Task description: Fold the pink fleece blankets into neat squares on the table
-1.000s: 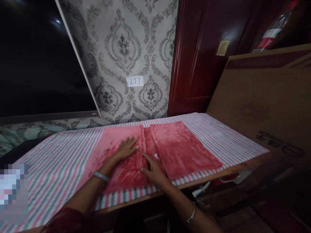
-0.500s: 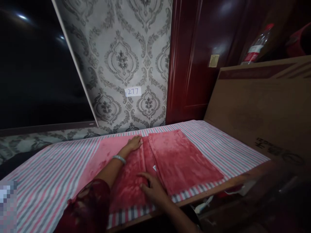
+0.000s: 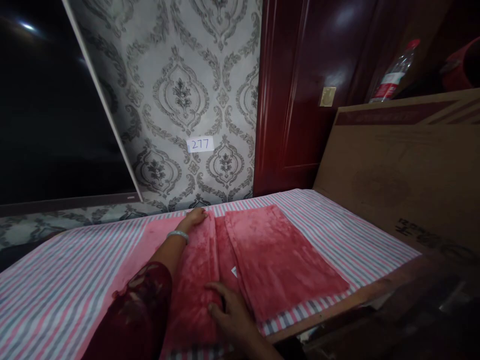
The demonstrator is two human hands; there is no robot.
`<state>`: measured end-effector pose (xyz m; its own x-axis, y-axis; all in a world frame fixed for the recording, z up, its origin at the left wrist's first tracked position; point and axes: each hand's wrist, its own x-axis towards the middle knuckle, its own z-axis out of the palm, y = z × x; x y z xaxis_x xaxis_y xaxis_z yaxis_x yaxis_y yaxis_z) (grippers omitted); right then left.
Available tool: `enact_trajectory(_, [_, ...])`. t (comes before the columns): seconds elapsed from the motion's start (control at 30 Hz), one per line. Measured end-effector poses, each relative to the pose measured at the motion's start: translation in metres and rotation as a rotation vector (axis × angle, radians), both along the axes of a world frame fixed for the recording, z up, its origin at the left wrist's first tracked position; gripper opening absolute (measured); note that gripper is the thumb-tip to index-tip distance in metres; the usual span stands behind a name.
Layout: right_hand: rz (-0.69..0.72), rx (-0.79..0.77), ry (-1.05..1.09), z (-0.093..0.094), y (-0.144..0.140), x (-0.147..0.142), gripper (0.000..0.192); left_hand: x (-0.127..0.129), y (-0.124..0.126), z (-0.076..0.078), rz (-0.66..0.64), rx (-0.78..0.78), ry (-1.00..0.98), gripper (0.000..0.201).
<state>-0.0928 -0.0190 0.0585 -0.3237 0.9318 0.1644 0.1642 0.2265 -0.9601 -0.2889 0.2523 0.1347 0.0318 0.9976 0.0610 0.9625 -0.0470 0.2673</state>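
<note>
Flat on the striped cloth (image 3: 67,280) that covers the table lies a pink towel (image 3: 195,270), plush and partly folded: its right flap (image 3: 277,260) is turned over into a neat panel, the left part is folded in to a long edge near the middle, and a narrow strip with a small white tag (image 3: 234,271) shows between the two. Left hand (image 3: 193,220) is stretched to the towel's far edge, fingers extended and pressed flat on the fabric, gripping nothing; a pale bangle (image 3: 178,235) sits on the wrist and a dark red sleeve (image 3: 135,315) covers the forearm. Right hand (image 3: 228,312) rests at the near edge, where the left fold ends, palm down with fingers spread on the plush, also not clenched round anything. Behind the table stands patterned wallpaper (image 3: 180,95) bearing a white label (image 3: 200,144) that reads 277, with a dark screen (image 3: 48,110) leaning at the left. A dark red door (image 3: 300,90) with a brass plate (image 3: 327,96) closes the corner. To the right a big cardboard box (image 3: 405,175) stands against the table's edge, and a plastic bottle (image 3: 393,72) with a red label shows behind its top; what the box holds cannot be seen
</note>
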Motion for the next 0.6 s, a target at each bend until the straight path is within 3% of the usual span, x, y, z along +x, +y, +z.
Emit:
enact_trajectory(0.27, [-0.167, 0.050, 0.152, -0.010, -0.006, -0.004, 0.040, 0.011, 0.001, -0.007, -0.058, 0.056, -0.078, 0.034])
enact_trajectory(0.43, [-0.109, 0.127, -0.062, -0.003, -0.007, 0.005, 0.042, 0.022, -0.003, -0.020, -0.051, 0.035, -0.072, 0.032])
enact_trajectory(0.6, [-0.062, 0.171, -0.374, 0.029, -0.014, 0.027, 0.042, 0.020, -0.009, -0.005, -0.036, 0.078, -0.038, 0.045])
